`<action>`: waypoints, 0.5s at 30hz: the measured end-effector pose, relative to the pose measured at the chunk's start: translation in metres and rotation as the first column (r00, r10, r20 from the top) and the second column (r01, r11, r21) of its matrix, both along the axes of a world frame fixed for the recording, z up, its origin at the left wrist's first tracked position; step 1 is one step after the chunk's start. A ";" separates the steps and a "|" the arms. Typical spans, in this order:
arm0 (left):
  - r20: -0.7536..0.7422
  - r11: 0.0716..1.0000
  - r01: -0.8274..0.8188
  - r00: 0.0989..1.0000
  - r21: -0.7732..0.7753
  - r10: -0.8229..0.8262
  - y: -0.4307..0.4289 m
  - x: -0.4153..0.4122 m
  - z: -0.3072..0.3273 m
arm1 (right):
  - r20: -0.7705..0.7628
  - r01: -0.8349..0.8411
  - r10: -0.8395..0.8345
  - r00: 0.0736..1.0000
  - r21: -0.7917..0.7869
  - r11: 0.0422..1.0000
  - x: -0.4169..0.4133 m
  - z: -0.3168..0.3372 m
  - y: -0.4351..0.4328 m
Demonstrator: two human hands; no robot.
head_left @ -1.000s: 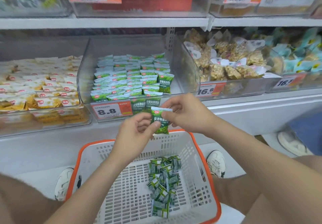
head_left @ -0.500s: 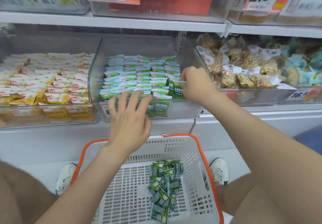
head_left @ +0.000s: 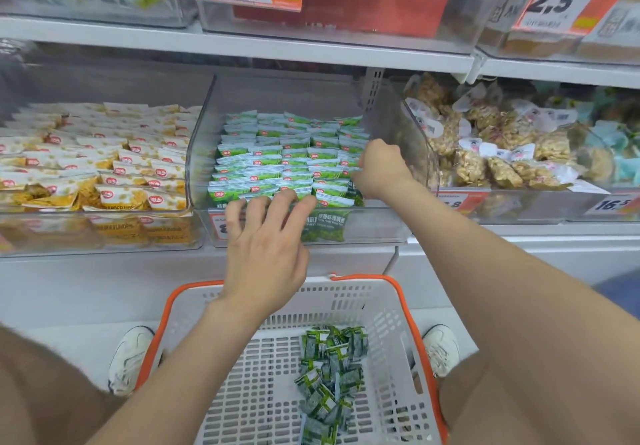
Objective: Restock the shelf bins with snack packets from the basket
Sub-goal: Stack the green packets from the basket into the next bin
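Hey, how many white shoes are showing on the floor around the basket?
2. The left shoe sits left of the basket, the right shoe right of it. The basket and the legs partly hide both.

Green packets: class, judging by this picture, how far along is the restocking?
Done: the middle bin holds rows of green packets. In hand: the right hand, curled, is at the right-hand row, grip hidden; the open left hand touches the front row. Left: a pile of packets lies in the basket.
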State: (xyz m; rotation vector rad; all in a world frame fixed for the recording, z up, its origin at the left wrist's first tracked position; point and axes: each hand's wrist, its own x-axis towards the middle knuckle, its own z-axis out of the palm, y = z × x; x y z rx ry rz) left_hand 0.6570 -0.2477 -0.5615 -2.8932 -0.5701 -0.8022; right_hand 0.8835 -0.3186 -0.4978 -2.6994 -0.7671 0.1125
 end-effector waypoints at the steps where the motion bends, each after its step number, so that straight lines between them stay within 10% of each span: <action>1: -0.006 1.000 0.002 1.000 -0.006 -0.002 0.000 0.000 0.001 | 0.050 0.015 -0.014 0.999 -0.020 1.000 -0.002 0.000 -0.002; 6: 0.006 0.998 0.047 0.999 -0.043 -0.047 0.000 -0.003 0.005 | 0.125 -0.036 0.040 0.991 -0.029 0.999 -0.022 0.017 -0.012; 11: 0.317 0.974 0.191 0.938 -0.123 -0.144 -0.007 -0.006 0.005 | 0.417 -0.255 0.211 0.884 0.053 0.965 -0.075 0.042 -0.043; 15: 0.463 0.957 0.288 0.853 -0.033 -0.241 -0.017 -0.007 -0.019 | 0.265 -0.357 0.341 0.902 0.015 0.934 -0.131 0.039 -0.074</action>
